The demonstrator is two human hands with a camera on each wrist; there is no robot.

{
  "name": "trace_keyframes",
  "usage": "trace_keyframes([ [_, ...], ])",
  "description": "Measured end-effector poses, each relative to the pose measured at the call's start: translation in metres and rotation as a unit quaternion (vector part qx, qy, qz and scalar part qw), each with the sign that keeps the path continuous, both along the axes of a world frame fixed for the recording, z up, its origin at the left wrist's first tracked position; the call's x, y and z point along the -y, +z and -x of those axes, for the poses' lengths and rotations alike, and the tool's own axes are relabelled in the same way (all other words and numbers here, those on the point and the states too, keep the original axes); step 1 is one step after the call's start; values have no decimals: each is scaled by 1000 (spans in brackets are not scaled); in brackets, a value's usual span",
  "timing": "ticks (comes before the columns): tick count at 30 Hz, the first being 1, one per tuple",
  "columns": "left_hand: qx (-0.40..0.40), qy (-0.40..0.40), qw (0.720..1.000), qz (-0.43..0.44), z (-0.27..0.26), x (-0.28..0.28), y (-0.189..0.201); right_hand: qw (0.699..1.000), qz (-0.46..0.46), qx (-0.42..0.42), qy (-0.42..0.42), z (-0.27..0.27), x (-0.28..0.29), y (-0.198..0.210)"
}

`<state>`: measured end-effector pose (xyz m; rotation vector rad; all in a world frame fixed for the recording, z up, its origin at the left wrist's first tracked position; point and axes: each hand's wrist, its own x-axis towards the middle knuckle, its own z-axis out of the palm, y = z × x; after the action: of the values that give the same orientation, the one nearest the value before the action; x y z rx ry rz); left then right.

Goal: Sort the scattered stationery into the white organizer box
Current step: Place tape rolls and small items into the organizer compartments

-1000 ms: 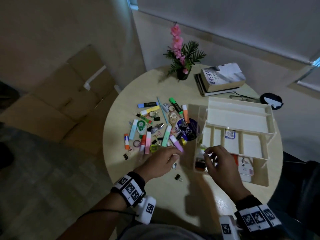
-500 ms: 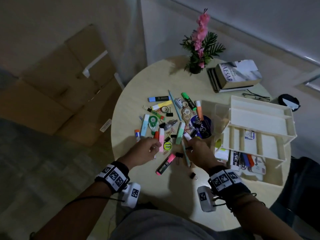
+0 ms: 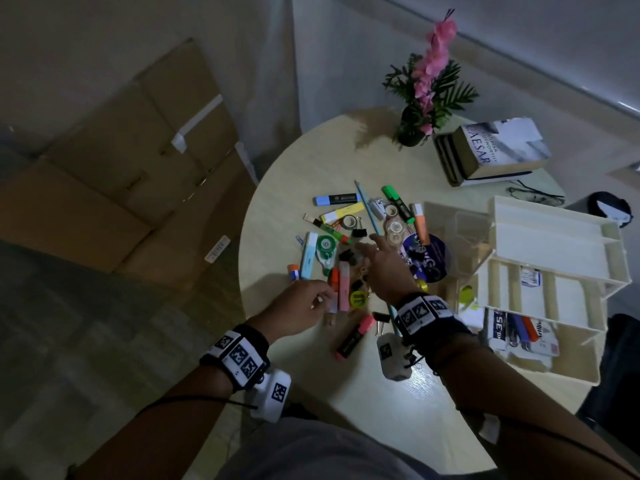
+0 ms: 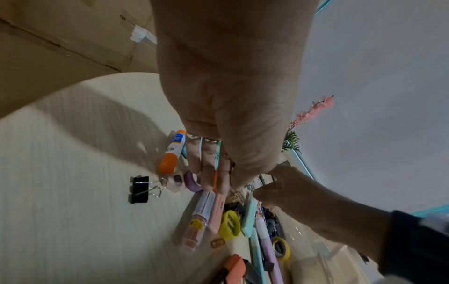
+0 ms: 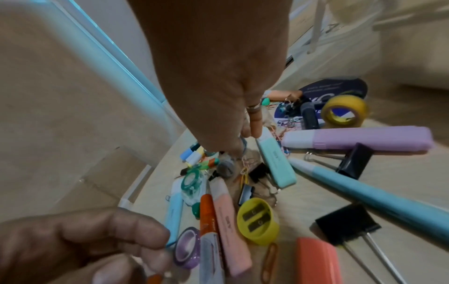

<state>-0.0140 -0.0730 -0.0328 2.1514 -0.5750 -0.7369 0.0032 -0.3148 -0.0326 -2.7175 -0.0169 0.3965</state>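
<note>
Scattered stationery covers the middle of the round table [image 3: 346, 157]. The white organizer box [image 3: 547, 244] stands to its right, with some pens and packets in its front tray. My left hand [image 3: 320, 299] is curled at the near left of the pile. Its fingertips [image 4: 206, 187] lie by the orange pen [image 3: 333, 277] and the purple tape ring [image 4: 192, 184]; whether they pinch anything is hidden. My right hand [image 3: 369, 244] reaches over the pile with straight fingers. Its fingertips [image 5: 252, 130] are at the end of the mint highlighter [image 5: 274, 161].
A yellow sharpener [image 3: 357, 298], a coral highlighter [image 3: 355, 336] and binder clips lie near my wrists. A flower pot [image 3: 412, 133] and stacked books [image 3: 498, 150] stand at the back. A clear container [image 3: 457, 230] sits beside the organizer. Cardboard boxes [image 3: 121, 168] lie on the floor, left.
My right hand has left the organizer box and moved left, then further out over the pile. My left hand has shifted a little left along the pile's near edge.
</note>
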Motion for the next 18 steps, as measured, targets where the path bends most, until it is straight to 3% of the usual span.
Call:
trace_keyframes([
  [10, 10, 30, 999, -9, 0, -15, 2, 995, 76, 55, 40, 10, 8, -20],
  [15, 70, 69, 993, -71, -33, 3, 10, 991, -32, 114, -61, 25, 17, -8],
  [18, 149, 26, 980, -132, -59, 17, 9, 978, -100, 130, -130, 44, 24, 6],
])
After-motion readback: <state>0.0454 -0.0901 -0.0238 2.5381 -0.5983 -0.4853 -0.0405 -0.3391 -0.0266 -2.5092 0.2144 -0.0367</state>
